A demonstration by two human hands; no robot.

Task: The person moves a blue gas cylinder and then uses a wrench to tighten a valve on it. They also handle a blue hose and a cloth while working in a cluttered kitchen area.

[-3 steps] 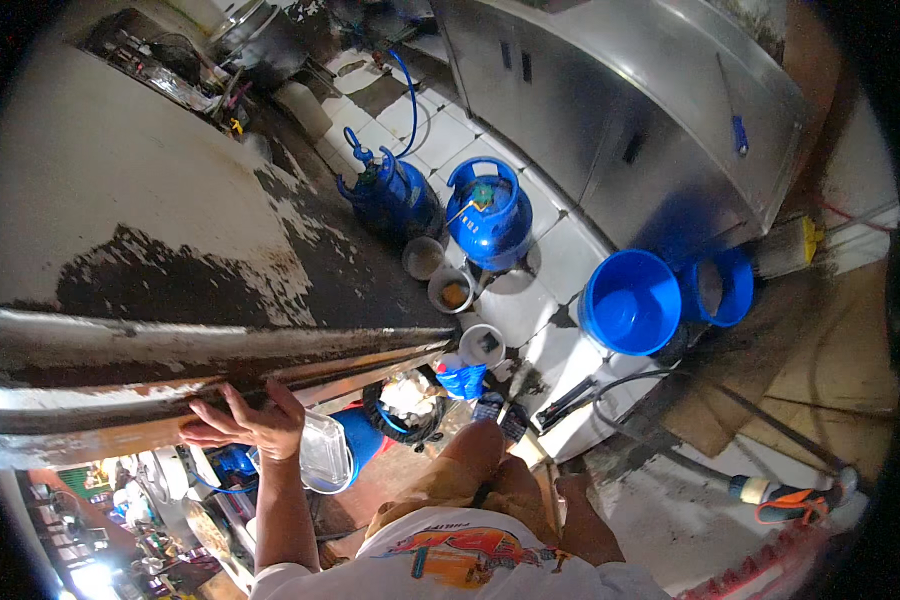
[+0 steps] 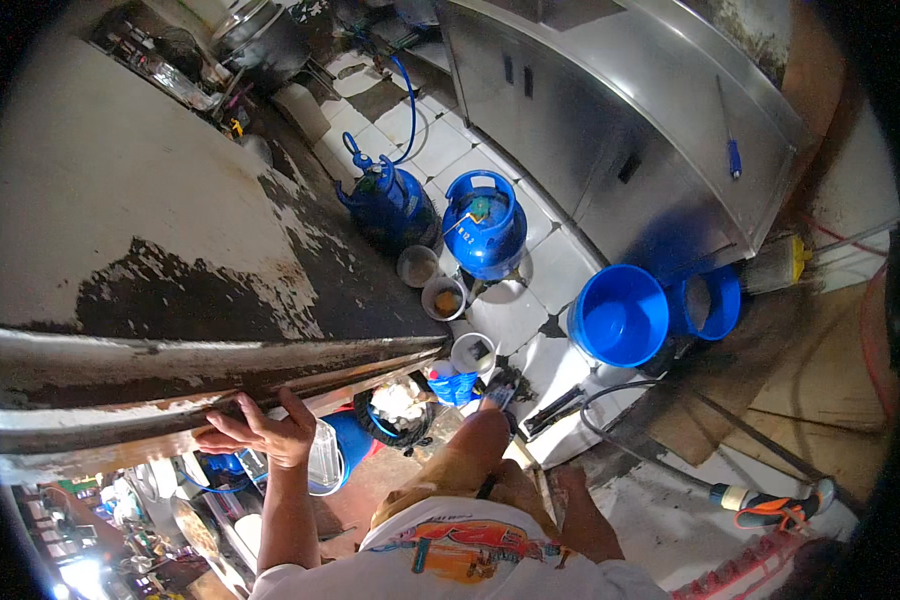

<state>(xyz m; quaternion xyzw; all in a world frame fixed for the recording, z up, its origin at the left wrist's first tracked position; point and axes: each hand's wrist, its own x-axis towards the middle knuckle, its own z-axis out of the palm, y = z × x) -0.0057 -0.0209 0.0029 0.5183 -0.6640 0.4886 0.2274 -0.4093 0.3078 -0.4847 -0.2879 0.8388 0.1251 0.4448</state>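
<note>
- My left hand (image 2: pixel 282 436) is open, its fingers spread and laid across the edge of a wooden frame (image 2: pixel 135 443); the thumb stands apart.
- The frame runs under my left fingers and away on both sides. I judge it stiff, heavy and fixed, with no give; the bare edge, taken with flat fingers, appears the soundest hold.
- Frame finish: brown wood beside a pale, chipped strip. I judge it rough to the skin rather than slippery, with splinters possible.
- My right hand (image 2: pixel 572 480) appears to hang low by my leg; I cannot tell whether it is closed or holds anything.
- Beyond the frame from my left hand, the wall (image 2: pixel 170 190) is pale, with dark, flaking patches.
- Just right of my left hand: a clear plastic container (image 2: pixel 325 458), thin-walled, judged light and easily cracked.
- Farther right, a black-lined bin (image 2: pixel 378 428) with crumpled white material, judged soft.
- Ahead of my right hand: a black hose (image 2: pixel 620 448), bent in a curve, and a round blue tub (image 2: pixel 620 318), smooth plastic.
- Well ahead of both hands: a rounded metal gas cylinder (image 2: pixel 488 240), judged heavy, its collar the place to grip.
</note>
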